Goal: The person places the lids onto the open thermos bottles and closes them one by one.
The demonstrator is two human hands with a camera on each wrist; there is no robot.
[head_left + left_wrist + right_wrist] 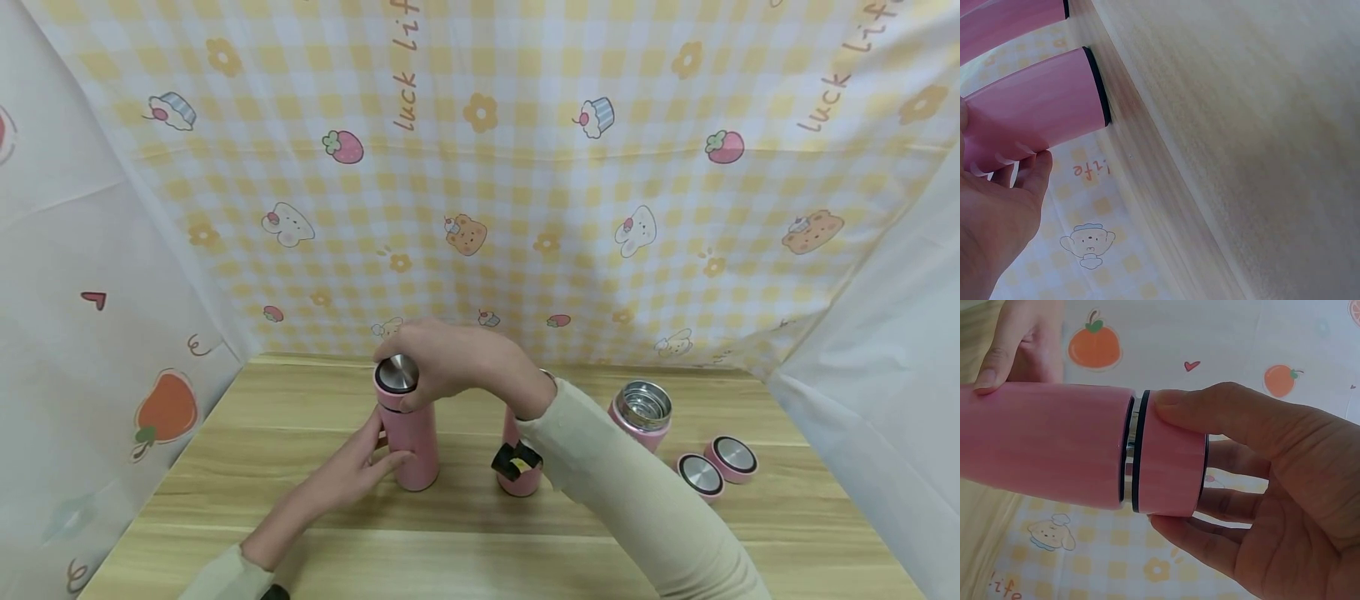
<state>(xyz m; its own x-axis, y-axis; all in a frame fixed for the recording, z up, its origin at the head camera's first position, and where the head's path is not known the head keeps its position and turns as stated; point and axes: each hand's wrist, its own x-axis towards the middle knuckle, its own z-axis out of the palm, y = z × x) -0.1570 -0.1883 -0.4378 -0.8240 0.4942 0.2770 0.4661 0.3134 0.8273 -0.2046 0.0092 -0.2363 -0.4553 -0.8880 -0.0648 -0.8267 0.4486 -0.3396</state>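
A pink thermos bottle (417,446) stands upright on the wooden table. My left hand (360,471) grips its body from the left, thumb across the near side and fingers behind. From above, my right hand (461,362) holds the round lid (396,374), pink with a steel top and a black ring. In the right wrist view, the thumb lies on one side of the lid (1172,456) and fingers on the other. A thin band of bare steel neck (1129,456) shows between lid and body. The left wrist view shows the bottle's dark base rim.
A second pink bottle (517,482) stands just right, partly hidden by my right arm. Farther right is an uncapped pink bottle (643,408) with a steel mouth. Beside it lie two lids (701,475). A checked cloth (480,183) hangs behind the table (420,558).
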